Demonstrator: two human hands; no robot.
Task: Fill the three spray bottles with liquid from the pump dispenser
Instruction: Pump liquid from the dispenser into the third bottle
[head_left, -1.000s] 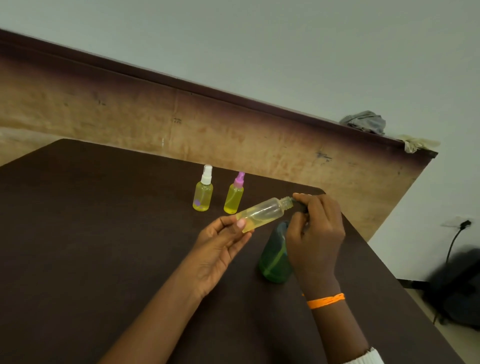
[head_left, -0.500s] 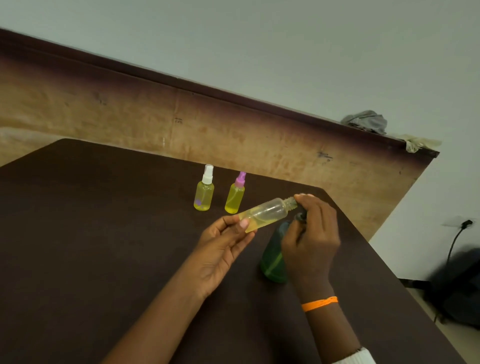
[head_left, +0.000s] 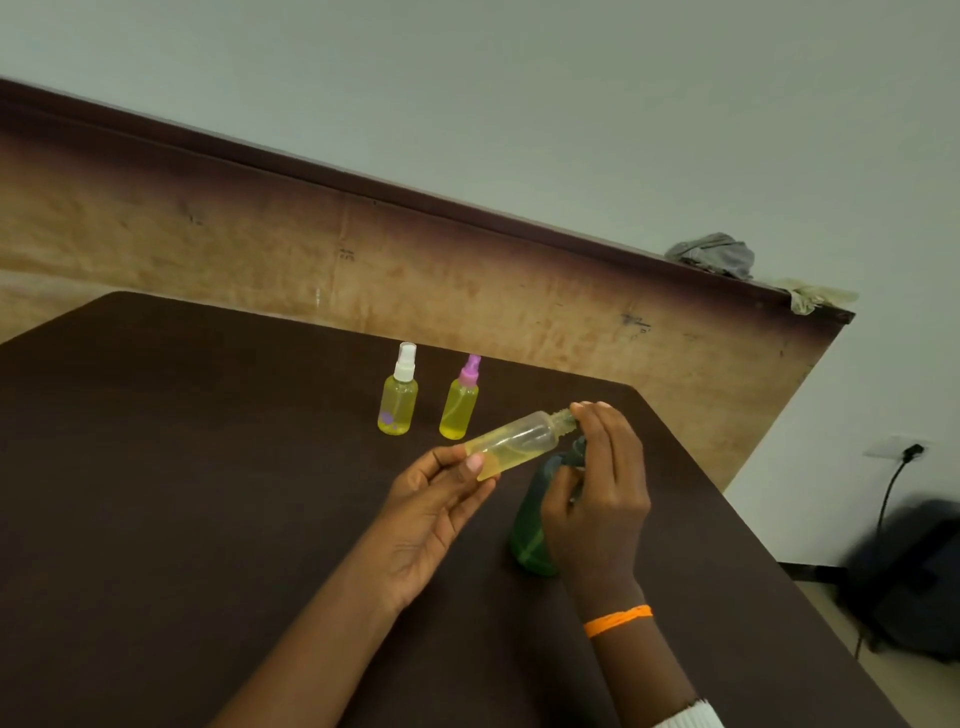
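Observation:
My left hand (head_left: 434, 512) pinches the base of an uncapped clear spray bottle (head_left: 517, 442), tilted with its threaded neck up to the right and partly filled with yellow liquid. My right hand (head_left: 597, 493) curls round the pump head of a green dispenser bottle (head_left: 530, 530) standing on the table, with a finger at the spray bottle's mouth. The pump nozzle is mostly hidden by that hand. Two capped spray bottles stand behind: one with a white top (head_left: 399, 392), one with a pink top (head_left: 461, 400), both full of yellow liquid.
The dark brown table (head_left: 182, 493) ends at its right edge near my right arm. A tan wooden panel (head_left: 311, 260) rises behind it, with crumpled cloths (head_left: 714, 254) on top. A dark bag (head_left: 914, 577) and a plugged cable (head_left: 904, 457) are on the floor right.
The view shifted slightly. My right hand's fingers have shifted on the pump head at the bottle's mouth; the tilted bottle stays in my left hand's pinch.

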